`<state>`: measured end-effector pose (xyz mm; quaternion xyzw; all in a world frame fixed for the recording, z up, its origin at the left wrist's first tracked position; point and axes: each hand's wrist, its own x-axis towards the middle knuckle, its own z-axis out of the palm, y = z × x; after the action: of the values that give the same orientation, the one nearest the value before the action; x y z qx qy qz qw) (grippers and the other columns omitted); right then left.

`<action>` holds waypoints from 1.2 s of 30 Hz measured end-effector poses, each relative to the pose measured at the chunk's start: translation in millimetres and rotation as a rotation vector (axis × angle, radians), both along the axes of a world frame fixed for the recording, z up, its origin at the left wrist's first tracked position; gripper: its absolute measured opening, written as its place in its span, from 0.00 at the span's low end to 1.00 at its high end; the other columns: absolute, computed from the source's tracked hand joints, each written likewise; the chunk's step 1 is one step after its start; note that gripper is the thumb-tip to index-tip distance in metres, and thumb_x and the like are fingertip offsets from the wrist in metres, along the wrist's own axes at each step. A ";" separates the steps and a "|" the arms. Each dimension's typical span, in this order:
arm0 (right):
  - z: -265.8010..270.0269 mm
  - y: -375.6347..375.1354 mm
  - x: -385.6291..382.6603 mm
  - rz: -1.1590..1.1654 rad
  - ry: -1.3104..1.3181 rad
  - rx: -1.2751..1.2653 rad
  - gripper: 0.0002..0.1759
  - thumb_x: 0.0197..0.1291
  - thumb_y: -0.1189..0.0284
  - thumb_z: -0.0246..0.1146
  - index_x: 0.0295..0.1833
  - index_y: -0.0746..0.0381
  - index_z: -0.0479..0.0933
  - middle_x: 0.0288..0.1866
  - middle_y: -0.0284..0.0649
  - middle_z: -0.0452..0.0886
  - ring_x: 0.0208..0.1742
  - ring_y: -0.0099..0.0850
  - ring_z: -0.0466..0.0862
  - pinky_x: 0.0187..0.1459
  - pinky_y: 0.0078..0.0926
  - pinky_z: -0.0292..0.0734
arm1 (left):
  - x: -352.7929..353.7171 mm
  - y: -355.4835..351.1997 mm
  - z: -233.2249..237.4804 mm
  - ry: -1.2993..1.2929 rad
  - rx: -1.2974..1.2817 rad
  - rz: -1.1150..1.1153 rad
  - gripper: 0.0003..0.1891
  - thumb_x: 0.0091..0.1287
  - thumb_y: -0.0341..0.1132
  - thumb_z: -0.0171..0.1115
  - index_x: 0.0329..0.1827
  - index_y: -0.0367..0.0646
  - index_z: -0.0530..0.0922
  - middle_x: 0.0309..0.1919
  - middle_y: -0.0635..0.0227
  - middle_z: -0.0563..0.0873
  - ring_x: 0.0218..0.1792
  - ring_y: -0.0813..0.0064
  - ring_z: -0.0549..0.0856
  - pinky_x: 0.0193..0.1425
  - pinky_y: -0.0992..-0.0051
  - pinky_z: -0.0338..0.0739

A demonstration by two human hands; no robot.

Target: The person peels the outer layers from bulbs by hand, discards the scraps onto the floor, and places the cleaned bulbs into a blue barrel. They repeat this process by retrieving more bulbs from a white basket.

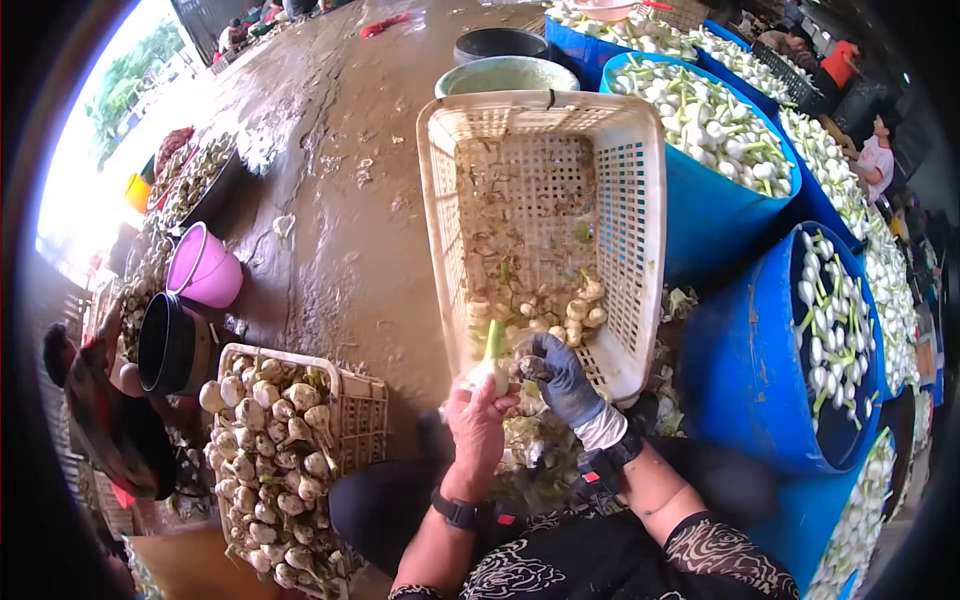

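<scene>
My bare left hand (478, 425) is closed around a peeled white garlic bulb (489, 376), whose short green stem points up. Close beside it, my right hand (568, 378) wears a grey glove, its fingers curled together. Something small and dark seems to be at its fingertips, but I cannot make it out. Both hands are over the near end of a white plastic crate (648, 250). Inside the crate, several garlic bulbs (577, 318) lie near my right hand among scraps of stem and skin. More peelings (532, 440) show below my hands.
A crate heaped with unpeeled garlic (270, 460) stands at my left, near a pink bucket (205, 265) and a black bucket (168, 343). Blue barrels (745, 350) of peeled garlic line my right. A person (115, 420) sits at far left. The floor (330, 200) looks wet and muddy.
</scene>
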<state>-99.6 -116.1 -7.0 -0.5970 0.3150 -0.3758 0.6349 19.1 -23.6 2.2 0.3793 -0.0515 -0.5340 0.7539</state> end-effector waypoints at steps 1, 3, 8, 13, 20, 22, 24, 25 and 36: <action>-10.0 2.1 -5.1 -0.018 0.040 0.073 0.18 0.64 0.60 0.63 0.48 0.65 0.76 0.41 0.35 0.82 0.41 0.22 0.81 0.49 0.23 0.76 | 2.9 2.6 -0.5 0.004 0.005 0.002 0.14 0.70 0.33 0.59 0.54 0.38 0.71 0.39 0.58 0.83 0.34 0.64 0.86 0.32 0.73 0.83; -20.4 13.9 -13.8 0.026 -0.286 0.238 0.16 0.64 0.62 0.64 0.43 0.65 0.77 0.35 0.35 0.83 0.37 0.22 0.81 0.45 0.23 0.78 | 6.0 9.3 4.4 -0.041 0.001 -0.006 0.13 0.70 0.37 0.59 0.51 0.39 0.73 0.38 0.59 0.84 0.33 0.67 0.86 0.30 0.76 0.81; 12.4 29.2 -20.4 0.018 -0.284 0.381 0.11 0.64 0.72 0.62 0.47 0.68 0.78 0.37 0.39 0.84 0.40 0.28 0.84 0.46 0.26 0.82 | 7.7 13.8 12.5 -0.049 0.034 -0.005 0.13 0.70 0.36 0.59 0.51 0.39 0.73 0.37 0.62 0.84 0.34 0.68 0.86 0.30 0.77 0.81; 44.7 37.6 -36.9 0.198 -0.367 0.519 0.14 0.64 0.71 0.60 0.51 0.69 0.78 0.44 0.44 0.84 0.44 0.33 0.85 0.50 0.32 0.81 | 12.2 16.2 16.4 -0.067 -0.037 0.001 0.14 0.69 0.34 0.60 0.53 0.38 0.72 0.40 0.61 0.84 0.33 0.67 0.86 0.30 0.77 0.81; -39.7 41.8 -61.8 0.177 0.626 -0.263 0.25 0.65 0.51 0.59 0.43 0.66 0.78 0.32 0.35 0.82 0.35 0.29 0.82 0.37 0.29 0.78 | 2.7 20.5 34.4 -0.344 -0.119 -0.042 0.29 0.51 0.23 0.74 0.56 0.37 0.71 0.45 0.65 0.82 0.42 0.73 0.83 0.44 0.75 0.81; -6.8 51.4 -51.6 0.003 0.067 -0.038 0.27 0.67 0.47 0.55 0.36 0.64 0.75 0.26 0.30 0.75 0.27 0.23 0.72 0.29 0.26 0.70 | -2.8 22.5 25.7 -0.424 -0.157 -0.077 0.34 0.46 0.21 0.77 0.57 0.37 0.70 0.45 0.67 0.81 0.44 0.76 0.82 0.48 0.75 0.79; 13.4 46.8 -45.0 -0.038 -0.027 0.033 0.27 0.68 0.47 0.54 0.35 0.63 0.74 0.25 0.29 0.74 0.26 0.21 0.69 0.28 0.26 0.67 | -10.3 22.2 26.1 -0.400 -0.191 -0.144 0.34 0.46 0.21 0.77 0.57 0.37 0.70 0.45 0.67 0.81 0.44 0.76 0.82 0.49 0.75 0.80; 18.2 45.8 -38.6 -0.071 0.034 -0.063 0.27 0.68 0.47 0.54 0.34 0.63 0.74 0.25 0.29 0.73 0.26 0.20 0.69 0.28 0.25 0.67 | -13.6 24.0 25.4 -0.374 -0.221 -0.198 0.33 0.46 0.21 0.77 0.57 0.38 0.70 0.45 0.66 0.81 0.44 0.76 0.82 0.50 0.75 0.80; 10.1 45.8 -30.4 -0.113 0.194 -0.009 0.20 0.71 0.60 0.56 0.33 0.66 0.76 0.21 0.32 0.73 0.25 0.18 0.69 0.26 0.24 0.66 | -19.5 20.8 -6.9 -0.943 -0.101 -0.184 0.32 0.41 0.20 0.77 0.53 0.39 0.74 0.53 0.62 0.72 0.49 0.71 0.78 0.42 0.77 0.82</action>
<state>-130.0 -70.3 3.1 -0.6145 0.4065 -0.3530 0.5767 -0.4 -2.8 -4.7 0.5369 -0.4468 -0.3650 0.6156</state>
